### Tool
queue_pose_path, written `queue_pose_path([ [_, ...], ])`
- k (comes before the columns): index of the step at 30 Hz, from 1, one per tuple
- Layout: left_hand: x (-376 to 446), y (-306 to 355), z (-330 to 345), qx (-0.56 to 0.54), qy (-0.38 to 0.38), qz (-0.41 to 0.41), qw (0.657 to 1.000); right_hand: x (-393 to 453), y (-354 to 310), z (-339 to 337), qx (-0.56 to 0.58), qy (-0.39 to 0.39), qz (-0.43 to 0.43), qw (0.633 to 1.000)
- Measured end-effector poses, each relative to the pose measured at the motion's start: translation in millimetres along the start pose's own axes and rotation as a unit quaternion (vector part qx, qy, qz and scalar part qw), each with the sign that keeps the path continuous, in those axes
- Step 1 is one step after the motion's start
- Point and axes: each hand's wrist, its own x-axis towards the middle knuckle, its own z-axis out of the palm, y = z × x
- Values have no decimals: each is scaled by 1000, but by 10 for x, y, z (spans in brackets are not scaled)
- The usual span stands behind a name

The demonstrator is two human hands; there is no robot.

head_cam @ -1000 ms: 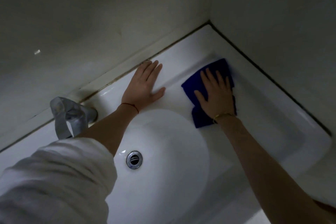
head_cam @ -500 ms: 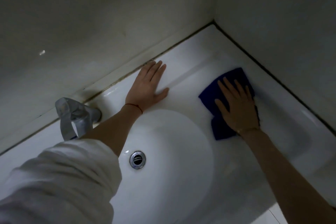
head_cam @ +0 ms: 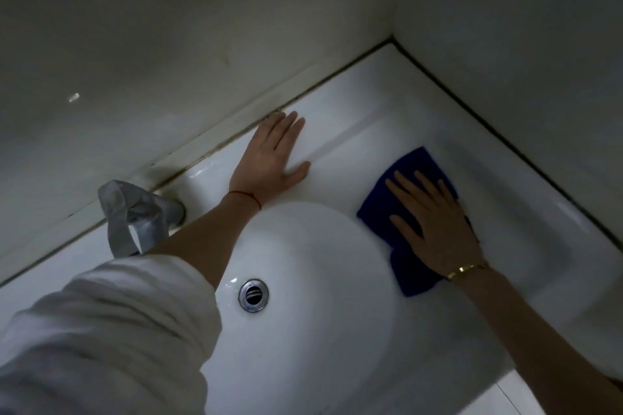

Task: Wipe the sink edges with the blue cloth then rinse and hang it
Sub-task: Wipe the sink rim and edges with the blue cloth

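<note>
A blue cloth (head_cam: pixel 413 167) lies flat on the right ledge of the white sink (head_cam: pixel 526 212), beside the round basin. My right hand (head_cam: pixel 435 222) presses down on the cloth with fingers spread, covering its middle. My left hand (head_cam: pixel 271 158) rests flat, palm down, on the sink's back ledge near the wall, holding nothing.
A chrome tap (head_cam: pixel 135 216) stands at the back left of the basin. A metal drain (head_cam: pixel 253 294) sits at the basin's bottom. Grey walls (head_cam: pixel 505 44) meet in a corner right behind the sink's back right edge. A white sleeve (head_cam: pixel 101 330) fills the lower left.
My right hand has slid the blue cloth to the right along the ledge, then a little back toward me. My left hand has stayed planted on the back ledge.
</note>
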Motion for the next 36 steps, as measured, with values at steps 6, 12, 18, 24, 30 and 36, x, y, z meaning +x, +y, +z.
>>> queue_pose_path([
  [6,-12,0,-17,-6,-10,-10,1000,332,147,-23,18,38,113,993],
  [12,-24,59,-58,-8,-30,-23,999,-161,13,-2,43,30,87,995],
  [18,-89,828,-62,-72,-18,57,996,-624,104,-195,33,56,73,995],
  [24,-125,1755,78,-171,-36,122,977,-1291,186,-631,50,184,213,958],
  [30,-212,2153,287,-170,-119,99,973,-1547,93,-519,178,254,408,859],
  [36,-246,2166,334,-183,-124,81,972,-1299,113,-548,255,290,513,767],
])
